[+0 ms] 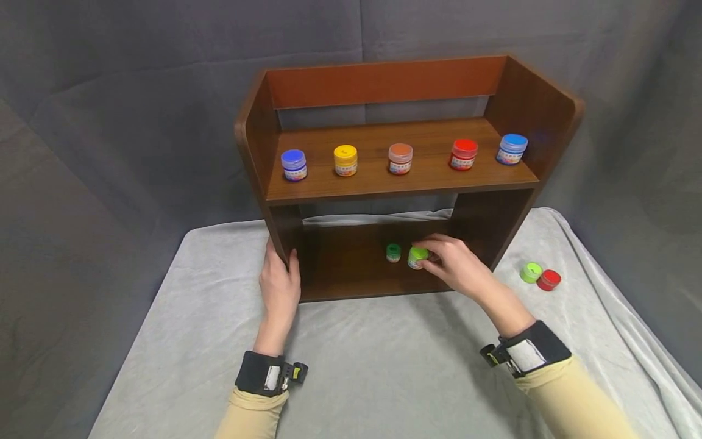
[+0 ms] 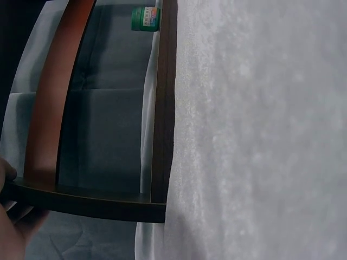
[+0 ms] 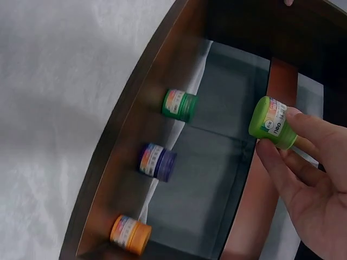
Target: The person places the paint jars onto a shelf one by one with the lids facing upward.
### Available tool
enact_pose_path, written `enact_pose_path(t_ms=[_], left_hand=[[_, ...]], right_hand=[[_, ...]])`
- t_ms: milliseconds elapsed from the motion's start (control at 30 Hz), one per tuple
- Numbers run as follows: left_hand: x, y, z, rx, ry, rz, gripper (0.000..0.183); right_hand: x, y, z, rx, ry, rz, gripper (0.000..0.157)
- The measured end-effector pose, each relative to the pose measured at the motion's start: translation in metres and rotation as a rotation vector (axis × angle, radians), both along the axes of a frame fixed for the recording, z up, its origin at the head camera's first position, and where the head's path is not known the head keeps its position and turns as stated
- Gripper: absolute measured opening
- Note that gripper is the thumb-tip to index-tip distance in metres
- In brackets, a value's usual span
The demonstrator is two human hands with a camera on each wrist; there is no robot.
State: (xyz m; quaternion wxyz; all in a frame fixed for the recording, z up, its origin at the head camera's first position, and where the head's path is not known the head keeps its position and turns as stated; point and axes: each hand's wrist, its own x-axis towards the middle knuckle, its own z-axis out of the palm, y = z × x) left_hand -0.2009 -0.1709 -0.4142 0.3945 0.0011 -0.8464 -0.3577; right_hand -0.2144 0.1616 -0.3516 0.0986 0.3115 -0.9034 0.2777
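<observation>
My right hand (image 1: 463,267) pinches a small light green paint jar (image 1: 415,258) between thumb and fingers, inside the lower level of a brown wooden shelf (image 1: 351,194). In the right wrist view, this jar's label (image 3: 275,118) faces the camera, and the jar is held off the lower board. A dark green jar (image 1: 393,252) stands on that board to its left. The right wrist view also shows a purple jar (image 3: 156,162) and an orange jar (image 3: 130,234) there. My left hand (image 1: 278,283) grips the shelf's left side panel (image 2: 92,208), thumb on the inner side.
Along the upper board stand several jars, among them a violet-blue one (image 1: 294,165), a yellow one (image 1: 345,160) and a blue one (image 1: 512,149). Right of the shelf, another light green jar (image 1: 531,272) and a red jar (image 1: 549,280) sit on the pale cloth (image 1: 362,366).
</observation>
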Motion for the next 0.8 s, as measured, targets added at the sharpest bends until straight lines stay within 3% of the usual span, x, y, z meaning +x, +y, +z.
enact_pose_path(t_ms=[400, 633, 800], left_hand=[[-0.002, 0.006, -0.002, 0.013, 0.054, 0.013, 0.051], [-0.001, 0.005, -0.005, 0.022, 0.071, 0.021, 0.051], [-0.002, 0.002, -0.005, 0.009, 0.073, 0.023, 0.051]], right_hand=[[-0.016, -0.025, -0.006, 0.017, -0.031, -0.014, 0.035], [-0.021, -0.045, -0.012, -0.021, -0.091, -0.042, 0.038], [-0.026, -0.060, -0.017, -0.034, -0.085, -0.052, 0.036]])
